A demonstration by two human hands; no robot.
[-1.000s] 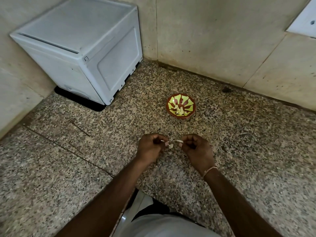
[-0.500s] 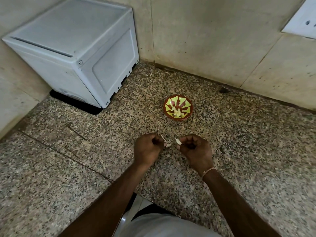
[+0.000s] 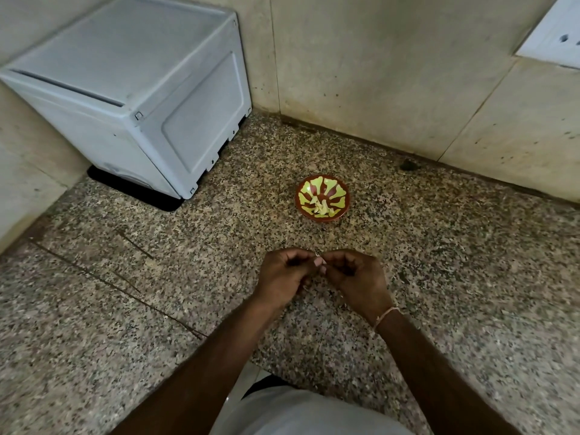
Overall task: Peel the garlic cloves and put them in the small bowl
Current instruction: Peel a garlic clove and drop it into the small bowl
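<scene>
While the speckled stone surface [image 3: 439, 262] spreads wide around it, the small bowl [image 3: 322, 198] serves as the landmark: red-brown with a yellow-green pattern, standing upright well short of the back wall. Far to the bowl's left and behind it sits a pale grey box-shaped appliance [image 3: 135, 89], pushed into the corner. Inside the bowl lies a little heap of pale peeled cloves [image 3: 320, 208].

Nearer the person than the bowl, and apart from it, the two hands meet. A second ago they were drawn slightly apart with a pale strip stretched between them; now the left hand [image 3: 282, 274] and right hand [image 3: 356, 277] have closed together, knuckles almost touching. The fingers of both hands are curled inward, pinching a garlic clove [image 3: 320, 265] between them; only a pale sliver and a thin wisp of skin show at the top, so the clove itself is mostly hidden.

That coming together suggests one strip of skin has been pulled away and the fingers are taking a fresh hold for the next. This clove is probably not yet bare, so it is not ready for the bowl.
</scene>
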